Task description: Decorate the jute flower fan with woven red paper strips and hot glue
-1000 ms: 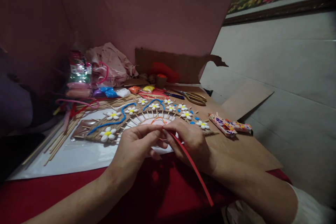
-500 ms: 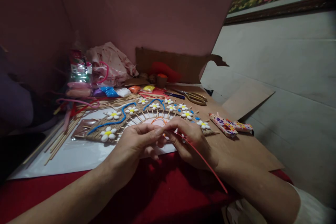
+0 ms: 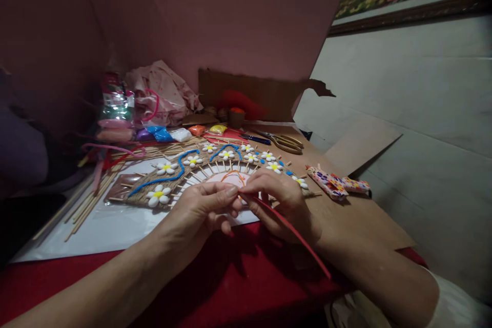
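Observation:
A thin red pipe cleaner (image 3: 298, 234) runs from my fingertips down to the right, past my right wrist. My right hand (image 3: 280, 205) is closed, pinching it near its upper end. The thumb and forefinger of my left hand (image 3: 207, 207) press together close to the right fingertips; what lies between them is mostly hidden. An orange loop (image 3: 233, 172) shows just beyond the fingers; whether it joins the red one I cannot tell. Behind both hands lies a twine-wrapped arch (image 3: 175, 174) on wooden sticks, with white flowers (image 3: 159, 195) and blue wavy strips (image 3: 180, 166).
Wooden sticks (image 3: 82, 215) lie at the left on a white sheet (image 3: 49, 243). Clay packets (image 3: 163, 134) stand along the back. Scissors (image 3: 286, 142) and a blue-handled tool (image 3: 257, 139) rest on brown cardboard (image 3: 353, 220). A floral-wrapped glue gun-like object (image 3: 330, 184) lies right.
My right hand has shifted slightly and its fingers have turned a little. The free end of the red pipe cleaner has moved slightly left and looks blurred. My left hand is nearly still.

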The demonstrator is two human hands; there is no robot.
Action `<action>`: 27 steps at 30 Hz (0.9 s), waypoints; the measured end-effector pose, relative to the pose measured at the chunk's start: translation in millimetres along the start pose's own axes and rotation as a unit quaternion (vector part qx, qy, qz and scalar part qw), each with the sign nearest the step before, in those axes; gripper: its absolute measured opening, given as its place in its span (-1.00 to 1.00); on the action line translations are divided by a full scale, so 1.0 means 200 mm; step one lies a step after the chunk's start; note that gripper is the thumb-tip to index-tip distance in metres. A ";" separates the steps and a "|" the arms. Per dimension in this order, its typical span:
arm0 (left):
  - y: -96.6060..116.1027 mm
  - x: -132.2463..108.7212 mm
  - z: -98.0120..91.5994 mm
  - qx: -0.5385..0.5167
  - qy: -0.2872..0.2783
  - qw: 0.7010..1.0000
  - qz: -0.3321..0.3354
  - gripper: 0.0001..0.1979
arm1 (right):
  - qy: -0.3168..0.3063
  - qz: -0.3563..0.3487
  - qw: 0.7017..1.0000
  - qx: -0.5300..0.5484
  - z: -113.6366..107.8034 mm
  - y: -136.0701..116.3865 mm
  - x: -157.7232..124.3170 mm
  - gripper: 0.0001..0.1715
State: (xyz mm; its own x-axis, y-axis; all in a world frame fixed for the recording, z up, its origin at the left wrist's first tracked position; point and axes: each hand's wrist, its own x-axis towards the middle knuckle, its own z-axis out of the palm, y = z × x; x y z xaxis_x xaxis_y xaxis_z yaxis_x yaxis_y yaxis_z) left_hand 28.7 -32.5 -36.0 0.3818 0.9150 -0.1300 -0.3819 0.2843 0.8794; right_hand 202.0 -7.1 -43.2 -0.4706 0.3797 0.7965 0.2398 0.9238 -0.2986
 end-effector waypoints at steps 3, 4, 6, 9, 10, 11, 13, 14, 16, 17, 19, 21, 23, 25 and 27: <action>-0.01 0.00 -0.01 -0.009 0.004 1.000 -0.003 -0.88 | -0.015 -0.012 0.999 -0.035 0.00 0.01 -0.01 -0.85; -0.01 0.00 -0.01 -0.011 0.004 1.000 -0.003 -0.88 | -0.019 -0.013 0.999 -0.046 0.00 0.01 -0.02 -0.86; -0.01 0.01 -0.01 -0.014 0.003 1.000 -0.001 -0.88 | -0.020 -0.016 0.998 -0.059 0.00 0.00 -0.02 -0.87; -0.01 0.01 -0.01 -0.017 0.005 1.000 -0.001 -0.89 | -0.013 -0.019 0.996 -0.082 0.01 -0.01 -0.02 -0.89; -0.01 0.01 0.00 -0.017 0.004 1.000 -0.001 -0.89 | -0.009 -0.020 0.995 -0.093 0.01 -0.01 -0.02 -0.90; -0.01 0.01 0.00 -0.017 0.002 1.000 -0.002 -0.89 | -0.005 -0.021 0.994 -0.105 0.01 -0.02 -0.02 -0.91; 0.00 0.01 0.00 -0.019 -0.004 1.000 -0.001 -0.88 | -0.001 -0.028 0.993 -0.118 0.01 -0.02 -0.02 -0.91; 0.00 0.00 0.00 -0.022 -0.005 1.000 -0.002 -0.88 | -0.002 -0.031 0.992 -0.119 0.01 -0.02 -0.02 -0.90; 0.00 0.00 0.01 -0.030 -0.001 1.000 -0.004 -0.89 | -0.012 -0.035 0.992 -0.122 0.01 -0.02 -0.03 -0.89; 0.00 0.00 0.01 -0.036 0.004 0.999 -0.007 -0.89 | -0.018 -0.035 0.991 -0.125 0.01 -0.01 -0.03 -0.89; 0.00 0.00 0.02 -0.048 0.016 0.999 -0.013 -0.90 | -0.025 -0.037 0.990 -0.134 0.02 -0.01 -0.04 -0.87; -0.01 0.00 0.03 -0.056 0.029 0.998 -0.019 -0.91 | -0.025 -0.046 0.989 -0.140 0.02 0.00 -0.04 -0.87; -0.01 -0.01 0.03 -0.055 0.034 0.998 -0.020 -0.91 | -0.025 -0.055 0.987 -0.146 0.03 -0.01 -0.04 -0.88; -0.01 -0.02 0.04 -0.043 0.035 0.998 -0.010 -0.90 | -0.028 -0.060 0.986 -0.153 0.03 -0.01 -0.04 -0.89; 0.00 -0.03 0.05 -0.030 0.037 0.999 0.007 -0.88 | -0.027 -0.061 0.985 -0.159 0.02 -0.02 -0.03 -0.90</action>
State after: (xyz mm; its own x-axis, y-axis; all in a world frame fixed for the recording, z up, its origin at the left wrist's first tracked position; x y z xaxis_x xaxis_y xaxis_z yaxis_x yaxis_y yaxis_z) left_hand 35.7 -40.3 -31.4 0.3141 0.9368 -0.1540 -0.4371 0.2866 0.8525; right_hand 200.3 -13.0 -49.9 -0.5542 0.2774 0.7848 0.4288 0.9033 -0.0165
